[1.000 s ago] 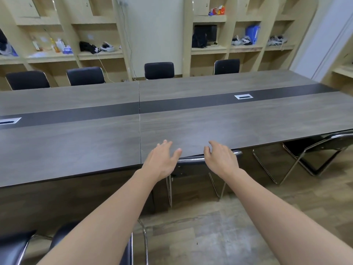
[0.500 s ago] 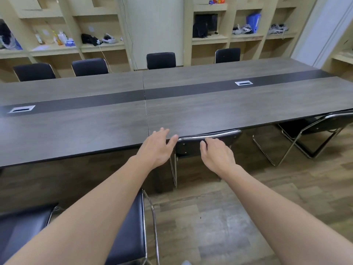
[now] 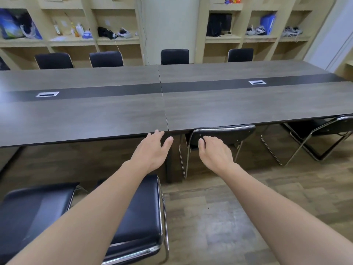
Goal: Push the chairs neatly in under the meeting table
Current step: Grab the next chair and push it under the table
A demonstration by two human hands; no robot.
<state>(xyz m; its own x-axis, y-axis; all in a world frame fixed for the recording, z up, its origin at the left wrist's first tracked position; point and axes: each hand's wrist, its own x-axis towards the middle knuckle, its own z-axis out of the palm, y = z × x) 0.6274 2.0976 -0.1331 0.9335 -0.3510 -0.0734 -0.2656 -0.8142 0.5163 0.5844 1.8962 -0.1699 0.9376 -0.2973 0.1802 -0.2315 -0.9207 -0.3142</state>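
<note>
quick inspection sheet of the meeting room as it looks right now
surface: table top bare apart from two cable ports
job's things: chair ahead pushed in under the edge; right chair partly under, angled; two near chairs out on the floor; four far chairs pushed in
clutter: nothing seen on the table
grippers: left hand open by the table edge; right hand open at the chair back
cables: white cord hanging from a shelf
surroundings: shelves with bottles, bags, shoes; wood floor
</note>
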